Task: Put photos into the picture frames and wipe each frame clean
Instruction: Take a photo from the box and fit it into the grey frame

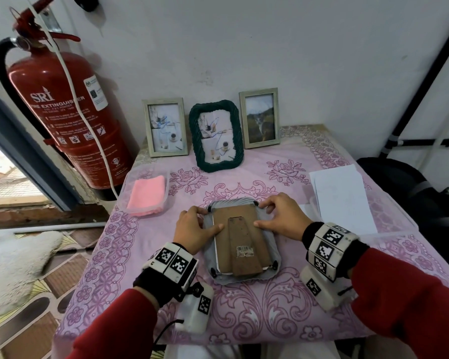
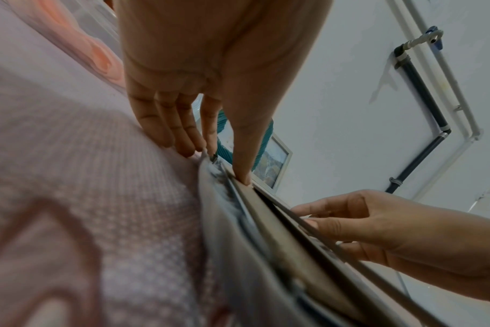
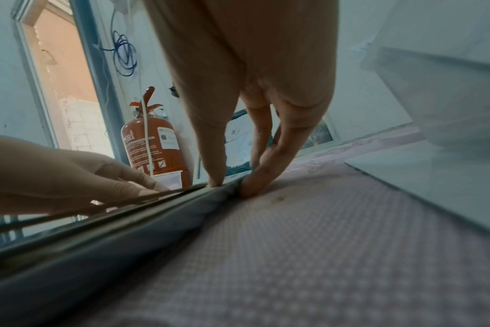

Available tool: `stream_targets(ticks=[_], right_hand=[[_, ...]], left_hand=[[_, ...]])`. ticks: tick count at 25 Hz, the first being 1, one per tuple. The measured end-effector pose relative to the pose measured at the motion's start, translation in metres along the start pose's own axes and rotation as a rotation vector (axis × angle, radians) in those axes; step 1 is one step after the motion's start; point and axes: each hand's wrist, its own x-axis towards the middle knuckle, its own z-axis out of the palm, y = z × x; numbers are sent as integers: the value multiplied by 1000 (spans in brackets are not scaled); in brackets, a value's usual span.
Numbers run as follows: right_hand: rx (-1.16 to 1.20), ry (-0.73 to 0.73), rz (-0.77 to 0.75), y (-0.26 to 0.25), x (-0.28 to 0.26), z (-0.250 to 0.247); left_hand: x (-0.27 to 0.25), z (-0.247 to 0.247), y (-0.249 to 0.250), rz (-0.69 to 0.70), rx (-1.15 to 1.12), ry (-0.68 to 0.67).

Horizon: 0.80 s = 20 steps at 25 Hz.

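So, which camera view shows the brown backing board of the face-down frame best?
The head view: the whole brown backing board shows from above, with its stand and barcode sticker. The left wrist view and the right wrist view show only its thin edge.

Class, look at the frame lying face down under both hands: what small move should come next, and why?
Probably turn the far-corner clips inward over the backing board. The grey frame lies face down with the board seated in it; the left hand and right hand press thumbs on the board, fingers at the far corners by the black clips.
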Motion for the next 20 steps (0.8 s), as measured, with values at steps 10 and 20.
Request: stream_targets(ticks=[10,20], right_hand=[[10,-3,23,-2,0,3],[42,-44,10,-1,1,1]], left_hand=[[-1,4,-6,25,-26,23],[-3,4,-6,0,-143,31]])
